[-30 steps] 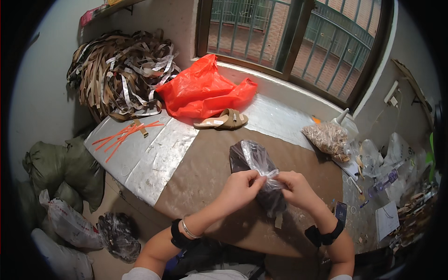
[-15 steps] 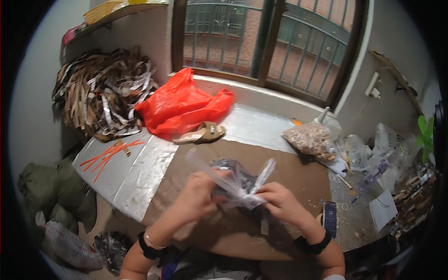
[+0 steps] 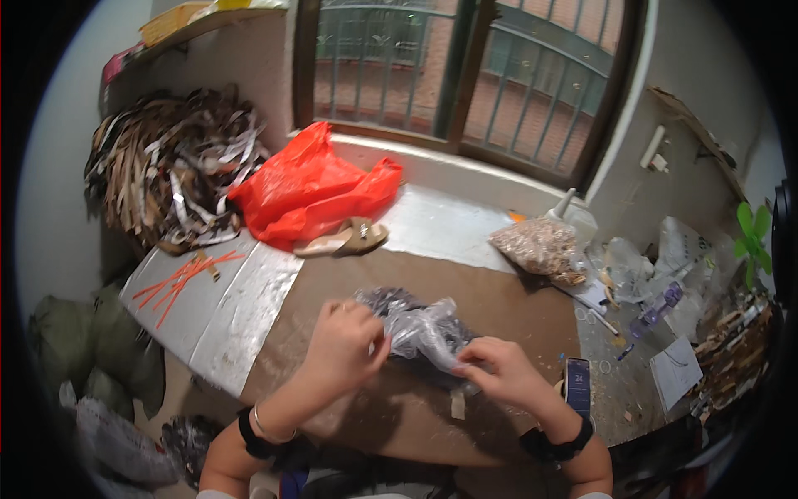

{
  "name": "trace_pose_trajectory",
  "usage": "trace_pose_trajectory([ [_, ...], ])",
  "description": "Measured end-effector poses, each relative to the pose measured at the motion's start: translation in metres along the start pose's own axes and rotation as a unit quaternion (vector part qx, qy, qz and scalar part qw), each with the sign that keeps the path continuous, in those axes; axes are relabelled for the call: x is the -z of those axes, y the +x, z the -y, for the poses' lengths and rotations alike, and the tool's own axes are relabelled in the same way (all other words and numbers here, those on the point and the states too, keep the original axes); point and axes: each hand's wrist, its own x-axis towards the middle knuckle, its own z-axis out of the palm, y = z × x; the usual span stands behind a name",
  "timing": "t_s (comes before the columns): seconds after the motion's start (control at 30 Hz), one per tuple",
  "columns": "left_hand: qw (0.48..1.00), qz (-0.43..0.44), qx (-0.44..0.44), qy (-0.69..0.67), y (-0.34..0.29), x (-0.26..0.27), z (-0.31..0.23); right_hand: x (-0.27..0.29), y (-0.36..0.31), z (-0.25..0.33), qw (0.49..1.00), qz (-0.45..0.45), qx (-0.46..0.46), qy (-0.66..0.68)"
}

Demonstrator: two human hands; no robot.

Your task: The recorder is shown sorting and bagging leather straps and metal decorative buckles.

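Note:
A clear plastic bag with dark contents lies on the brown sheet in front of me. Its twisted neck lies across the top, slanting down to the right. My right hand pinches the loose end of the bag between thumb and fingers. At the bag's left side is my left hand, its fingers curled in; whatever it may hold is hidden. A small pale tag shows below the bag.
Beyond the sheet lie a brown sandal and a red plastic bag. Orange strips are at left, below a heap of straps. A bag of small beige pieces stands back right; a phone is near my right wrist.
The bag's neck, held up with its ends spread, now lies down over the bag. My left hand has drawn back from it, while the right still pinches an end. The view has shifted slightly.

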Motion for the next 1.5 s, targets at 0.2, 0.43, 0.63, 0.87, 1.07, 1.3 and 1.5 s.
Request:
trace_pose_trajectory([
  [0.2, 0.976, -0.092, 0.039, -0.194, 0.023, 0.02, -0.01, 0.036, -0.008, 0.005, 0.991, -0.066, -0.062, 0.098],
  [0.43, 0.931, 0.086, 0.174, -0.308, 0.0, 0.033, 0.015, 0.06, -0.033, -0.003, 0.993, -0.041, -0.097, -0.053],
  [0.63, 0.904, -0.027, 0.087, -0.418, 0.016, 0.074, -0.012, 0.044, -0.017, 0.081, 0.951, -0.276, 0.134, -0.045],
  [0.87, 0.967, -0.066, -0.009, -0.246, 0.004, 0.111, -0.023, -0.032, 0.076, 0.083, 0.988, -0.028, 0.141, 0.051],
  [1.07, 0.953, -0.029, 0.001, -0.301, -0.019, 0.122, 0.01, -0.048, 0.061, 0.128, 0.943, -0.059, 0.31, -0.109],
  [1.3, 0.837, -0.043, 0.1, -0.537, -0.031, 0.119, 0.005, -0.051, 0.068, 0.104, 0.917, 0.231, -0.104, 0.308],
  [1.5, 0.866, 0.068, 0.051, -0.493, -0.032, 0.133, -0.01, -0.077, 0.115, -0.016, 0.966, 0.254, 0.017, -0.037],
])
